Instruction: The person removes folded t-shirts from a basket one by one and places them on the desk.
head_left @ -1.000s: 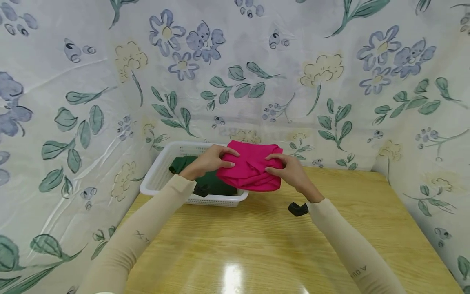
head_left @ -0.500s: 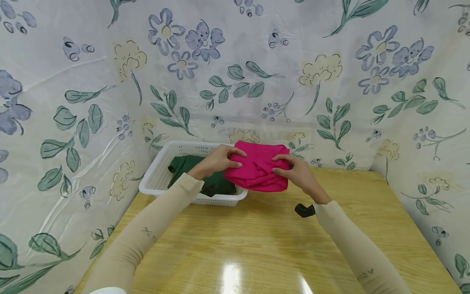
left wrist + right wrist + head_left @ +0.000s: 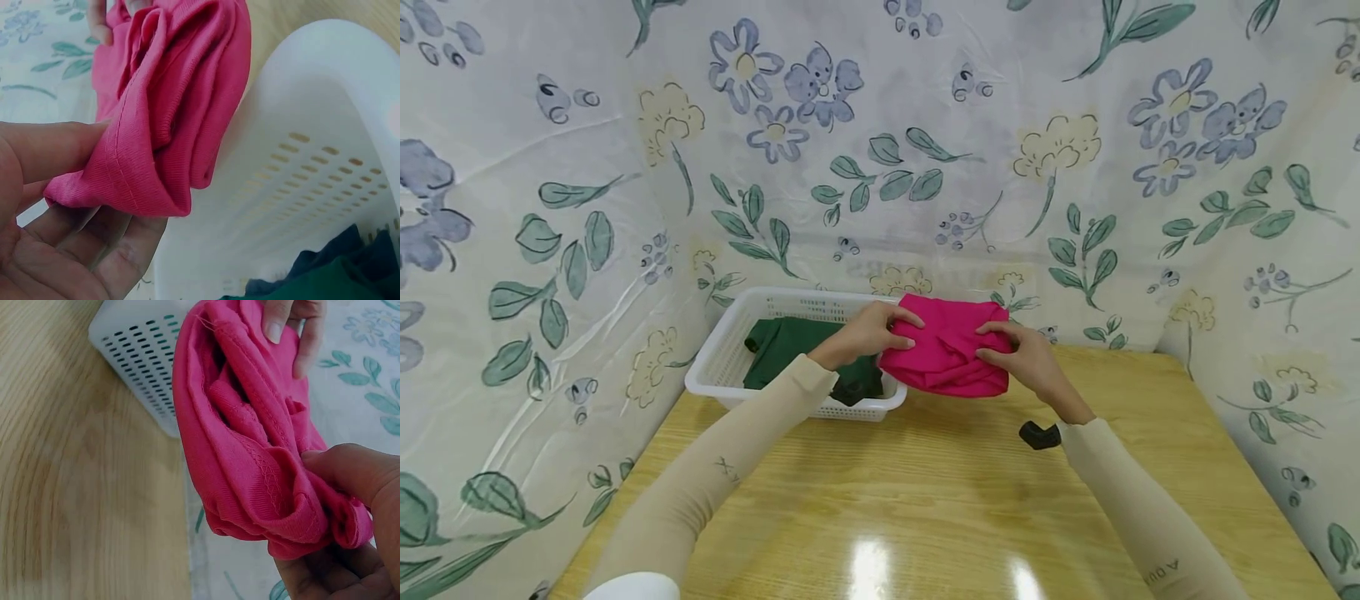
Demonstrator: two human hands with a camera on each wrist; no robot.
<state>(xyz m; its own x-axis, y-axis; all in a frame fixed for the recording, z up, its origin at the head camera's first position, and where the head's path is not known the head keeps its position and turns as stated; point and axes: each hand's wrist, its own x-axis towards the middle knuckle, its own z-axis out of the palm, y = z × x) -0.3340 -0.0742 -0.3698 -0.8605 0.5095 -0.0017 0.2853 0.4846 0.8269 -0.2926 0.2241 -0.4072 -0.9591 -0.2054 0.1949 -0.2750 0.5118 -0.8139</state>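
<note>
Pink cloth, folded into a thick layered bundle, is held up between the fingers of both hands, apparently clear of the table below them; the left hand is clamped on its left edge, thumb on the near face, fingers behind; the right hand pinches the opposite edge likewise; folds gape open beside both thumbs. The white basket stands below and to the left of the left fingers, with green cloth inside; whether the pink cloth touches its rim cannot be told. Step in hand, as judged: holding the bundle in shape; the next move would call for both pinches to travel together, level and firm, lest the inner layers slip loose.
</note>
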